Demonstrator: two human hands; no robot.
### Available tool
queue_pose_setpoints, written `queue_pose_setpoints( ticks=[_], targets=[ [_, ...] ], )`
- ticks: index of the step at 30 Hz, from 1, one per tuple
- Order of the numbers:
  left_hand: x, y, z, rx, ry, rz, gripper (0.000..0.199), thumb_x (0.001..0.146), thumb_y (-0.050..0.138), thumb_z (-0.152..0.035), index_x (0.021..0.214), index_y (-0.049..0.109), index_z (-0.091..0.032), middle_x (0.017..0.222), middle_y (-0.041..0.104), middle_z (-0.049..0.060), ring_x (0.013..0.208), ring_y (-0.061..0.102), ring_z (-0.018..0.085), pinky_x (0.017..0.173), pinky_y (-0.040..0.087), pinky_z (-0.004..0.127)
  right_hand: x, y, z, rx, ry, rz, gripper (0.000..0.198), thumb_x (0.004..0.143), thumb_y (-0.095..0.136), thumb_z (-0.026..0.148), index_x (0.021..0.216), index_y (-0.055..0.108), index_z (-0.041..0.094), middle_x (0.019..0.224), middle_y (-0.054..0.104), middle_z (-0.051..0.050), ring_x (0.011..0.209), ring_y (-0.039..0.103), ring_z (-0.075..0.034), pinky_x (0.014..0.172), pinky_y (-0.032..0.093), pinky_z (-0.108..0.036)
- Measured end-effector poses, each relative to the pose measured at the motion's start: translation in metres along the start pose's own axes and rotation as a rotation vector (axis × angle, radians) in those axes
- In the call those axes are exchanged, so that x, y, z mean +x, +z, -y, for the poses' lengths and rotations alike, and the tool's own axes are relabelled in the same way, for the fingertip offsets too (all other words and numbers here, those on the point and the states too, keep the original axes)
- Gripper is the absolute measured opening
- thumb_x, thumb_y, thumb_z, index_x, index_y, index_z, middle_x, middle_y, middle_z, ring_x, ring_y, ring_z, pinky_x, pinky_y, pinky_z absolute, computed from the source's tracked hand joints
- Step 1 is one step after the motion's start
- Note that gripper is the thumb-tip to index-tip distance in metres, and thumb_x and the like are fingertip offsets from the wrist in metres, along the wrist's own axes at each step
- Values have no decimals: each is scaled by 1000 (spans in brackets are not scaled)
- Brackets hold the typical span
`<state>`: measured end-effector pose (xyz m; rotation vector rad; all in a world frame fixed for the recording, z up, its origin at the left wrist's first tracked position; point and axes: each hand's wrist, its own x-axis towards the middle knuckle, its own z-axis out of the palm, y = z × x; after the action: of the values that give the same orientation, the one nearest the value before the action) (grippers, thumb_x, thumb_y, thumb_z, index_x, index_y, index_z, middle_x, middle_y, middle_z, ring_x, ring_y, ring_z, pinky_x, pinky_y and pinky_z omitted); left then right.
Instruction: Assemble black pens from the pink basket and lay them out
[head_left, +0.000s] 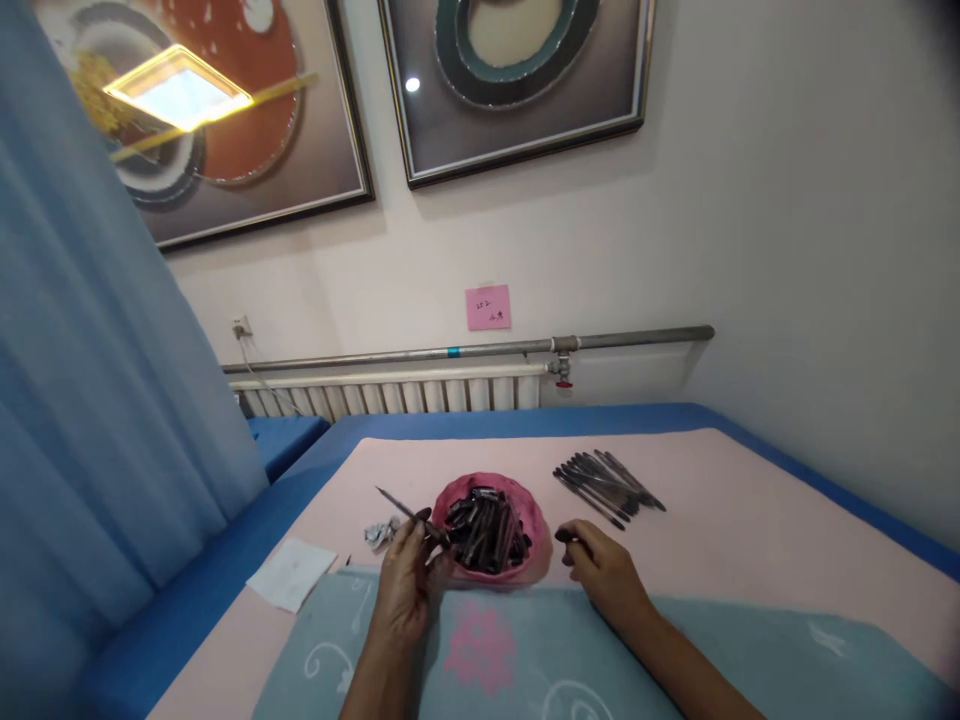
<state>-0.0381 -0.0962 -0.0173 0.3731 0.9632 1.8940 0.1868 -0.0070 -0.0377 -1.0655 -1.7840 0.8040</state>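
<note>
My left hand (409, 580) pinches a thin dark pen (397, 500) at the left rim of a pink basket (534, 510). The pen slants with its narrow tip up and to the left. Inside the basket lies a heap of short dark pen parts (480, 530), perhaps caps or barrels. My right hand (600, 565) is just right of the basket, its fingers curled in and pressed together. Something dark shows at those fingertips; whether it is a small object or the tips themselves, I cannot tell. Several dark pens (607, 485) lie side by side beyond my right hand.
A crumpled silvery wad (381, 535) and a white paper sheet (292, 572) lie to the left. A pink cover (750, 520) and a teal patterned cloth (720, 640) lie over the blue bed (525, 420). A blue curtain (97, 380) hangs at left; a radiator (450, 392) stands behind.
</note>
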Motion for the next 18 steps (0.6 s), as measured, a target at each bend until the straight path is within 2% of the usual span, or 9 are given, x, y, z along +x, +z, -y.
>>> queue_pose_setpoints(
  ticks=[4, 6, 8, 10, 13, 18],
  targets=[
    [21, 28, -7, 1, -12, 53, 32, 62, 72, -20, 91, 60, -15, 71, 64, 2, 66, 63, 15, 65, 53, 31, 0, -5, 7, 35, 47, -44, 19, 73, 39, 26, 79, 56, 20, 65, 58, -1, 60, 59, -17, 51, 48, -27],
    [33, 43, -7, 7, -35, 88, 34, 60, 73, -20, 92, 60, -15, 68, 64, 2, 63, 62, 14, 62, 52, 28, 4, -6, 19, 40, 31, -58, 18, 74, 41, 26, 82, 56, 20, 70, 61, -2, 65, 60, -18, 55, 48, -27],
    [44, 57, -6, 11, -55, 140, 34, 59, 73, -20, 90, 60, -14, 66, 64, 2, 61, 61, 13, 59, 51, 26, 15, -4, 36, 37, -10, -40, 17, 75, 42, 27, 82, 57, 20, 73, 63, -2, 69, 60, -18, 59, 47, -26],
    [52, 71, -3, 13, -60, 193, 32, 58, 74, -21, 86, 59, -14, 65, 64, 2, 59, 61, 12, 59, 50, 25, 31, 1, 54, 10, -82, 54, 16, 76, 44, 26, 82, 57, 21, 77, 64, -2, 72, 59, -17, 62, 46, -26],
    [62, 88, 1, 21, -63, 236, 28, 57, 74, -24, 77, 58, -14, 62, 62, 0, 56, 60, 12, 57, 48, 23, 57, 12, 72, -78, -171, 104, 17, 73, 46, 22, 85, 58, 21, 82, 64, -3, 76, 59, -18, 68, 45, -27],
    [75, 100, 17, 49, -91, 255, 25, 56, 74, -24, 71, 57, -14, 60, 62, 0, 53, 59, 11, 54, 45, 21, 78, 32, 58, -151, -231, 92, 15, 74, 45, 17, 83, 56, 21, 82, 62, -3, 78, 58, -18, 70, 44, -28]
  ],
)
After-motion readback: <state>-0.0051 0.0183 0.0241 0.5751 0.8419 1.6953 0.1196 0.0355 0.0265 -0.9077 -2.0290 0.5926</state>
